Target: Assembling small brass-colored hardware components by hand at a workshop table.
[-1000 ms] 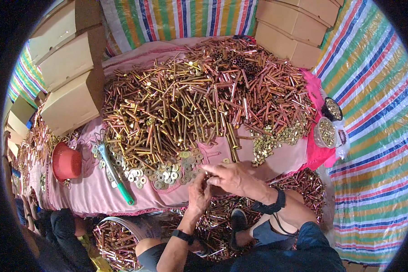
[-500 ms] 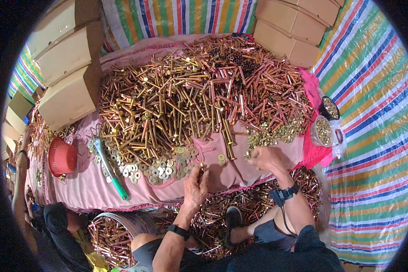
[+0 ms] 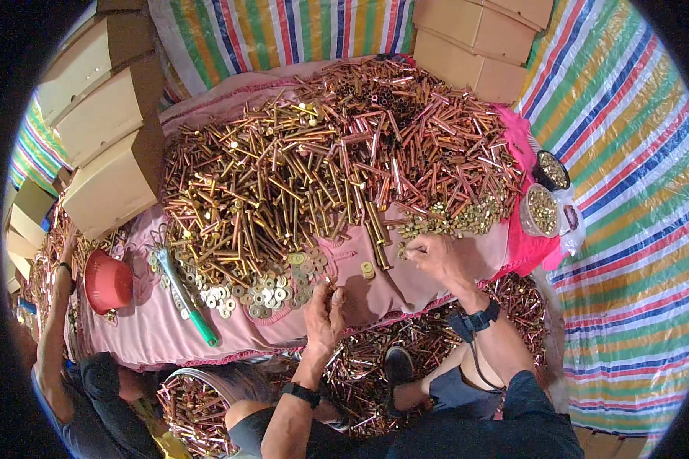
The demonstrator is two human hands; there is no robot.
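My left hand (image 3: 324,317) is closed at the front edge of the pink cloth (image 3: 268,330), with a small brassy piece at its fingertips that I cannot make out. My right hand (image 3: 441,262) is pinched at the near edge of a pile of small nuts (image 3: 467,218); what it holds, if anything, is too small to tell. Between the hands lie a couple of yellowish washers (image 3: 368,270). Close to my left hand spreads a heap of flat washers (image 3: 272,291). Behind both hands rises a large pile of long bolts and metal sleeves (image 3: 283,180).
A green-handled tool (image 3: 199,325) and a red bowl (image 3: 107,281) lie to the left. Tubs of small parts (image 3: 540,210) stand at the right. Cardboard boxes (image 3: 115,183) are stacked behind. A bucket of bolts (image 3: 195,413) stands below, and a co-worker's arm (image 3: 53,329) reaches in at far left.
My right hand has moved slightly left and up to the edge of the nuts, its fingers closing together. The co-worker's arm now reaches farther up beside the boxes. The view has shifted slightly.
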